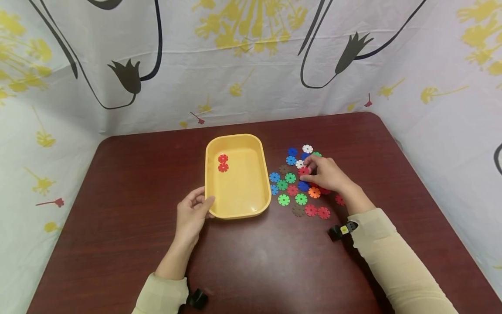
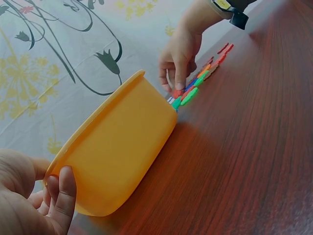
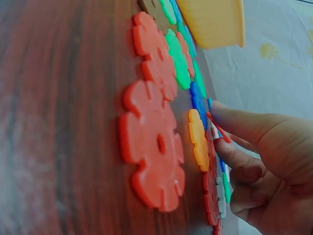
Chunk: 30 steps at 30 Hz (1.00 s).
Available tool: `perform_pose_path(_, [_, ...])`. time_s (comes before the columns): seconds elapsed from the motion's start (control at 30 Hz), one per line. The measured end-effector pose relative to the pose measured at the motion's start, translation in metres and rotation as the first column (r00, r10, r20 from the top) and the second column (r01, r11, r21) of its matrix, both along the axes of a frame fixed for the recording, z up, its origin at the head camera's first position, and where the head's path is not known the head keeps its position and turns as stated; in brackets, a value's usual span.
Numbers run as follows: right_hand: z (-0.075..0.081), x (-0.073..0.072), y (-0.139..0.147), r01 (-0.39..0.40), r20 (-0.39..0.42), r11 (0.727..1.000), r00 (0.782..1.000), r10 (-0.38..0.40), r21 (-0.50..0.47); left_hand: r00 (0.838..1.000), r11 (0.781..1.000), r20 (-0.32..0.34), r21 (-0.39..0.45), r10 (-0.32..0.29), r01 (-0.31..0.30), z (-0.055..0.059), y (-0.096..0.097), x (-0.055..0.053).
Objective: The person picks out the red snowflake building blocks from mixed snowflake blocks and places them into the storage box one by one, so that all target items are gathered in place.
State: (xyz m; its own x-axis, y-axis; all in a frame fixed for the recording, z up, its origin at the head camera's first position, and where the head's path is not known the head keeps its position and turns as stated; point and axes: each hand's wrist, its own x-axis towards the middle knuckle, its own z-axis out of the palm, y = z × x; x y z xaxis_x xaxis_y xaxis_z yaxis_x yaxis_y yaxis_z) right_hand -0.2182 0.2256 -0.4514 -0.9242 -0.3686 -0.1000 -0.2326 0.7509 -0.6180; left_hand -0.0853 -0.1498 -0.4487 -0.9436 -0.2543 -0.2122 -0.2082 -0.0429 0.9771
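Observation:
My left hand (image 1: pixel 191 216) grips the near left corner of a yellow plastic tray (image 1: pixel 244 187), thumb over the rim and fingers against the outer wall. Inside the tray, toward its far left, lie two red flower-shaped discs (image 1: pixel 223 162). To the right of the tray my right hand (image 1: pixel 328 175) pinches another red disc (image 1: pixel 303 171) between thumb and fingertips, close over the loose discs. That pinched disc (image 3: pixel 220 128) appears tilted, nearly edge-on, in the right wrist view.
Several notched plastic discs lie spread right of the tray: green (image 1: pixel 301 199), blue (image 1: pixel 274 177), white (image 1: pixel 307 148), brown (image 1: pixel 298 211), orange (image 1: pixel 314 192) and red (image 1: pixel 323 213). The dark wooden table (image 1: pixel 129 196) ends at a patterned cloth (image 1: pixel 251 74) behind.

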Motion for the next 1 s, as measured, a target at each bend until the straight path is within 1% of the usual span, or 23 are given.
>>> perform_pose_path(0.23, [0.000, 0.000, 0.002, -0.025, 0.004, 1.000, 1.000, 0.025, -0.003, 1.000, 1.000, -0.005, 0.008, 0.005, -0.005, 0.000, 0.000, 0.000])
perform_pose_path(0.47, [-0.002, -0.001, 0.003, -0.023, -0.002, 1.000, 1.000, 0.023, -0.004, 1.000, 1.000, -0.001, 0.003, 0.006, -0.006, -0.001, 0.000, 0.000])
perform_pose_path(0.57, [-0.002, -0.002, 0.003, -0.020, -0.020, 1.000, 1.000, 0.020, -0.009, 1.000, 1.000, 0.002, 0.004, 0.004, -0.004, -0.001, 0.000, 0.000])
perform_pose_path(0.83, [0.004, -0.005, -0.001, 0.023, -0.081, 0.996, 0.996, -0.030, -0.089, 1.000, 1.000, 0.003, 0.002, 0.002, -0.002, -0.001, 0.000, 0.000])
perform_pose_path(1.0, [0.009, -0.007, -0.007, 0.045, -0.108, 0.992, 0.992, -0.058, -0.120, 1.000, 1.000, 0.005, 0.002, 0.001, -0.001, -0.001, -0.001, 0.000])
